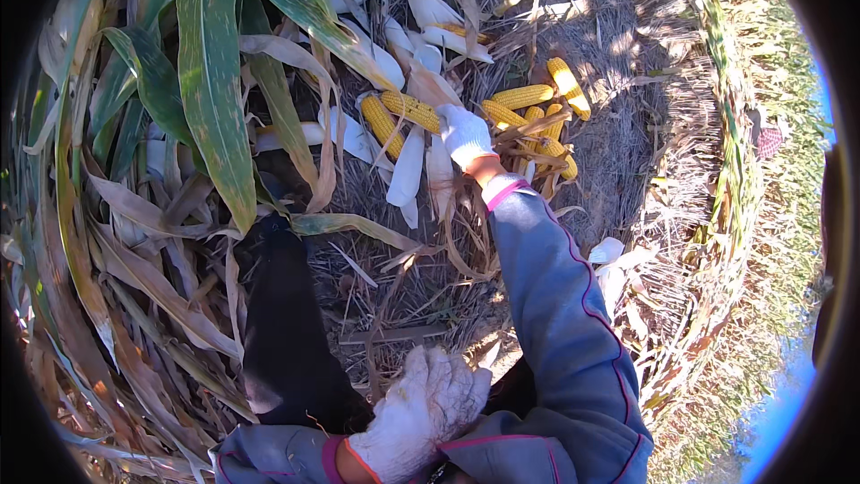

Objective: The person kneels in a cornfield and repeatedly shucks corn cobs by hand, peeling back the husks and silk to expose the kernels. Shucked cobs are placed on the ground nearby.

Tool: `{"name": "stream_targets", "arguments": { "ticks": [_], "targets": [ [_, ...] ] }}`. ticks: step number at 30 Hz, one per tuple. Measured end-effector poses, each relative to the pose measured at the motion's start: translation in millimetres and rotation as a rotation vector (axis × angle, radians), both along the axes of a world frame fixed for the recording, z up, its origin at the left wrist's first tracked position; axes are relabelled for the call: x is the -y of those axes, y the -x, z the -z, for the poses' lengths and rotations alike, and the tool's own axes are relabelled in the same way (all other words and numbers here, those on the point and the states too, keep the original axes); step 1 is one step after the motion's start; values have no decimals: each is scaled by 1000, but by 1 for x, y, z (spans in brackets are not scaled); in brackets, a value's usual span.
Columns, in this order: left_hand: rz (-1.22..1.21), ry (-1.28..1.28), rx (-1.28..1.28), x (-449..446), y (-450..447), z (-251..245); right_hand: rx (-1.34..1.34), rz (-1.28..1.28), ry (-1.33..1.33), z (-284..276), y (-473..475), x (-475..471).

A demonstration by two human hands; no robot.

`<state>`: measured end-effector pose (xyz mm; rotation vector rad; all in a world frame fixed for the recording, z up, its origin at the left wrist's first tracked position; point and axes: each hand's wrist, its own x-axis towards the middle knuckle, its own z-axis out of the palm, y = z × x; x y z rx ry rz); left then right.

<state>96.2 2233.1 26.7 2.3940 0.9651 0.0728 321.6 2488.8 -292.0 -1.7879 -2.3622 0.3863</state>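
Observation:
My right hand (463,137), in a white knit glove, reaches out over the ground. Its fingers close on the right end of a yellow corn ear (411,111) with dark spots along its kernels. Another bare ear (381,126) lies just left of that one, and pale husks (407,173) spread beneath. To the right of the hand is a loose group of husked yellow ears (524,97), some partly under dry leaves. My left hand (430,400), in a soiled white glove, is held low before my body, beside my right sleeve. Its palm side is hidden.
Tall corn stalks with green and dry leaves (213,81) crowd the left side, some hanging over the ground ahead. My dark-clad leg (289,329) is below them. More husks and ears lie at the top. Cut stalks (736,148) line the right, with a red patterned thing (769,142) beyond.

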Motion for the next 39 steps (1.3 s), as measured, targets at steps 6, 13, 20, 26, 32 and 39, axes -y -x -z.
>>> {"name": "stream_targets", "arguments": {
  "ticks": [6, 13, 20, 26, 32, 39],
  "targets": [
    [53, -59, -331, -4, 20, 35, 198, 96, 27, 92, 18, -27],
    [383, -376, -753, -3, -1, 34, 163, 297, 457, 74, 37, -1],
    [29, 42, -110, -13, 15, 10, 122, 421, 561, 58, 49, 43],
    [-40, -117, -140, -29, 18, 24, 80, 300, 580, 82, 43, 13],
    [-105, 37, -38, -15, 9, 25, -540, 432, 818, 46, 31, 43],
    [-288, -150, 162, -3, 0, 8, -1241, 614, 1239, -130, 33, 124]
  ]
}}
